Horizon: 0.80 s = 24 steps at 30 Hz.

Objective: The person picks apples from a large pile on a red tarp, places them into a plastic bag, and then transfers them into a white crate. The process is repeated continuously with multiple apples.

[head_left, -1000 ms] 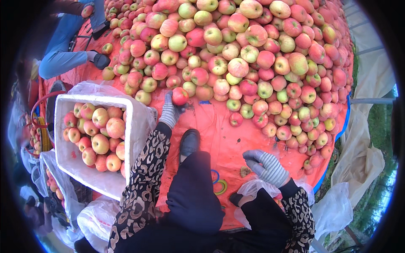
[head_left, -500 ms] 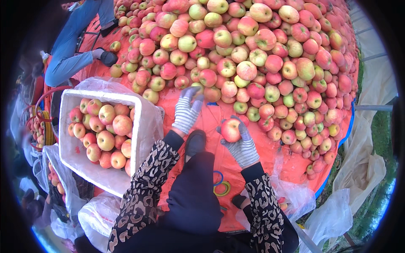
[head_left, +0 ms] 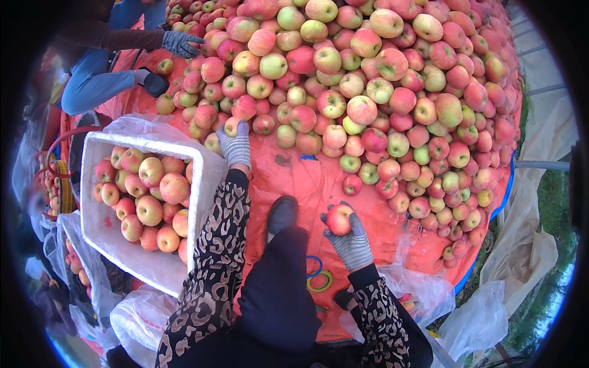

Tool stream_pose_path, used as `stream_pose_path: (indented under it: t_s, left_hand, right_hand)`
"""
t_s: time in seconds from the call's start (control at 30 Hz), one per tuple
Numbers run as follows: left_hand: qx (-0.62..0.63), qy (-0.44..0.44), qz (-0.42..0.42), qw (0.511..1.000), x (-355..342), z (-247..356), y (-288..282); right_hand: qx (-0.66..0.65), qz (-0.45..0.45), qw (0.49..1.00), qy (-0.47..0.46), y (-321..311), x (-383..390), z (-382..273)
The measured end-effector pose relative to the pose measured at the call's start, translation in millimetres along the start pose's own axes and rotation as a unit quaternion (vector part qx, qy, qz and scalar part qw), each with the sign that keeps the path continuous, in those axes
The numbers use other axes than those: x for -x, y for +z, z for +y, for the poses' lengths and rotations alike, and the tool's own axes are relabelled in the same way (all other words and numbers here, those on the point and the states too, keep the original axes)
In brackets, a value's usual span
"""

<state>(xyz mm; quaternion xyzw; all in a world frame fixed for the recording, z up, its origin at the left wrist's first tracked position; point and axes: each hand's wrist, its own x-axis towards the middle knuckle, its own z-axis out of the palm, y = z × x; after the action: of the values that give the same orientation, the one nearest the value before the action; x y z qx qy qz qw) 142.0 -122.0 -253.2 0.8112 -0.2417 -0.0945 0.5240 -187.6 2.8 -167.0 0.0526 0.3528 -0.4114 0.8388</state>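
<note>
My left hand (head_left: 234,147), in a grey striped glove, is at the near left edge of the big apple heap (head_left: 362,80). Its thumb and fingers close round a yellowish-red apple (head_left: 231,126) there. Over the orange-red tarp (head_left: 294,175), my right hand (head_left: 348,238) wears the same kind of glove and grips a red apple (head_left: 339,219), its fingers curled round the side and underneath. To the left of my left forearm stands a white foam crate (head_left: 138,260), tilted in view and partly filled with apples (head_left: 149,210).
A co-worker's gloved hand (head_left: 181,44) reaches to the heap at upper left, near a bent knee in jeans (head_left: 92,86). Blue and yellow rings (head_left: 319,281) lie beside my leg. Clear plastic sheeting (head_left: 423,294) is bunched at right; a plastic bag (head_left: 144,316) sits below the crate.
My left hand has moved left and closed on an apple at the heap's edge. My right hand has come lower, still with its apple. A co-worker's arm has come in at upper left.
</note>
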Motion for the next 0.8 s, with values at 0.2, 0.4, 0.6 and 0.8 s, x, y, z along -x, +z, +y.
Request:
stream_pose_path:
  t_s: [0.2,0.4,0.6,0.8]
  left_hand:
    - [0.580,-0.514,-0.422,0.470,80.0,83.0,-29.7]
    - [0.490,-0.395,-0.631,0.454,116.8,132.3,-76.2]
    - [0.231,0.092,-0.767,0.592,157.2,235.6,-127.6]
    - [0.298,0.042,-0.728,0.616,166.1,250.7,-126.3]
  right_hand:
    - [0.041,-0.070,0.992,-0.093,27.8,25.5,-13.8]
    - [-0.039,-0.122,0.986,-0.109,65.4,59.3,-16.7]
    - [-0.155,-0.186,0.949,-0.204,102.4,120.4,-23.2]
    - [-0.212,-0.206,0.900,-0.321,75.2,230.6,-41.3]
